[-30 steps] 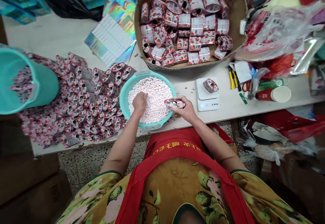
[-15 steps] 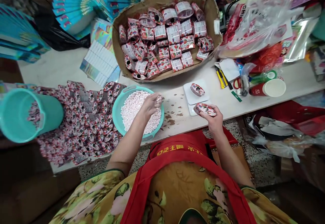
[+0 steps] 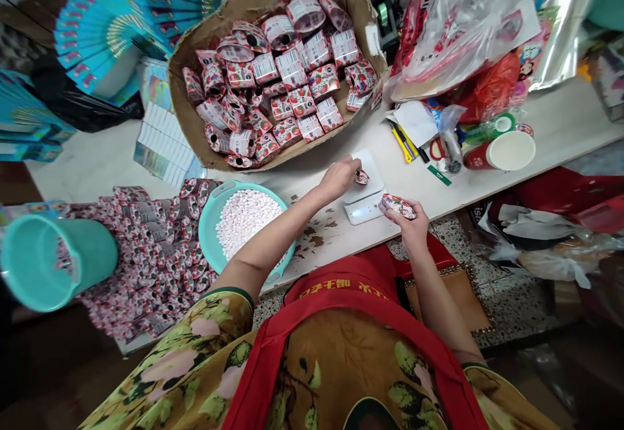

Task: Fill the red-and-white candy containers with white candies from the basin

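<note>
My left hand point(image 3: 338, 177) reaches over a small white scale point(image 3: 374, 182), its fingers drawn together at a red-and-white printed oval box point(image 3: 361, 177) lying there. Those fingers cover part of the box, and what they hold is hidden. In my right hand point(image 3: 413, 222) is another printed oval box point(image 3: 397, 206), gripped between thumb and fingers just above the scale's front right corner. Left of the scale stands a turquoise basin point(image 3: 210, 235) of small pale pellets point(image 3: 246, 222), partly covered by my left forearm.
A cardboard carton point(image 3: 195, 138) of printed boxes stands behind. At left, a heap of similar boxes point(image 3: 160, 254) surrounds a turquoise bucket point(image 3: 92, 248). A yellow cutter knife point(image 3: 403, 143), a paper cup point(image 3: 509, 151) and plastic bags point(image 3: 453, 34) lie right.
My left hand has moved right from above the pellet basin to the box on the scale. The right hand still holds its box. The camera view has shifted.
</note>
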The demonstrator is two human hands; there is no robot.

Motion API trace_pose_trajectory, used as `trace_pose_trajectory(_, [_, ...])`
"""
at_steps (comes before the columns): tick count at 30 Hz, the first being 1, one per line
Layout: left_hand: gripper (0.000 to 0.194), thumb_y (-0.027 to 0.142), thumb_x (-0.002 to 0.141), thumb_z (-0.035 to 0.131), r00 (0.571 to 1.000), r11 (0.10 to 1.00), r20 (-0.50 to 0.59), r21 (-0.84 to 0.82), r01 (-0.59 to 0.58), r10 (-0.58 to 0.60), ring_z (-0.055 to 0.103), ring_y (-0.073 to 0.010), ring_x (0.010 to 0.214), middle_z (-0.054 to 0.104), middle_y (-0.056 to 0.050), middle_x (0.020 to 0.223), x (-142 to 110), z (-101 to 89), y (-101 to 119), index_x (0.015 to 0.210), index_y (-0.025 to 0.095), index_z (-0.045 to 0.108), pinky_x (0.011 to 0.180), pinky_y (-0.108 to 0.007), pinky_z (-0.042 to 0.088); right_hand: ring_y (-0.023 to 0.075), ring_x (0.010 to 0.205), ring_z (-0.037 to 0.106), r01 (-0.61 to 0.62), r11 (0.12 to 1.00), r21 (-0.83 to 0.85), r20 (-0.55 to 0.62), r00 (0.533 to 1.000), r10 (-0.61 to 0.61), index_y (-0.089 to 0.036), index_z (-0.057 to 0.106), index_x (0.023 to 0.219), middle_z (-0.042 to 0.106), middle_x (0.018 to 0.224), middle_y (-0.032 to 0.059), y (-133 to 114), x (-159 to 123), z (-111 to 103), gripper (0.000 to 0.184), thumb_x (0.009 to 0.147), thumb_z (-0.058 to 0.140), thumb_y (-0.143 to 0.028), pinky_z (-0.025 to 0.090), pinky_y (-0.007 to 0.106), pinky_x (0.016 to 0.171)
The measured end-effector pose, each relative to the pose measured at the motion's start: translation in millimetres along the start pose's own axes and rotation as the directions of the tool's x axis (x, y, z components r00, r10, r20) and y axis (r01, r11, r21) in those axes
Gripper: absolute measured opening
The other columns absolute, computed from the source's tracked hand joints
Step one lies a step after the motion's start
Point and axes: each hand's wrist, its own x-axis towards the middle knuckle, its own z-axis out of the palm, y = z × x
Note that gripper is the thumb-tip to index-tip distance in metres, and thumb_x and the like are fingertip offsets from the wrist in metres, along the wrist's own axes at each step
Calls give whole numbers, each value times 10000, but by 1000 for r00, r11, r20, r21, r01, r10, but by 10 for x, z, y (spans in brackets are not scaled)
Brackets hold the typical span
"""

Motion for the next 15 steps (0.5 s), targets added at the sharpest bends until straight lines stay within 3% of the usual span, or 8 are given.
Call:
trace_pose_trajectory(5, [210,60,758,593,994,984,-108,-172,-36,17,591,-199,869,645,-66,961,59,54,-73,912,176,676,773,-312,438,189,873,700,-17,1000,12,1,1000,17,-166,688,991,745,972,41,40,4,-6,582,501,939,-357,609,375,855])
trace_pose_trajectory(8, [135,48,730,622,983,891,-166,-453,-9,-74,583,-153,754,631,-24,785,82,53,-141,802,157,658,740,-282,453,182,868,699,1,1000,14,-5,1000,-1,-168,685,1005,745,981,39,77,14,-41,580,511,934,-343,611,373,852])
trace_pose_trajectory(10, [74,87,764,636,961,704,-155,-708,55,-231,566,-113,639,608,4,704,12,33,-205,804,150,636,659,-246,456,177,872,699,20,1000,2,-15,1000,-20,-170,685,1011,743,980,35,105,20,-68,571,522,929,-336,610,371,856])
trace_pose_trajectory(12, [64,172,806,664,917,449,-93,-888,101,-389,537,-81,546,588,20,679,-181,51,-275,832,150,610,550,-208,416,177,878,700,45,999,-1,-37,998,-45,-172,683,1006,741,973,31,131,19,-92,558,530,925,-334,609,369,857])
trace_pose_trajectory(15, [201,316,891,633,851,202,35,-966,164,-524,424,-53,440,497,46,612,-711,274,-342,789,160,555,437,-186,277,180,880,703,66,998,14,-67,996,-65,-170,675,1005,737,973,31,167,-2,-111,564,521,922,-322,612,373,851])
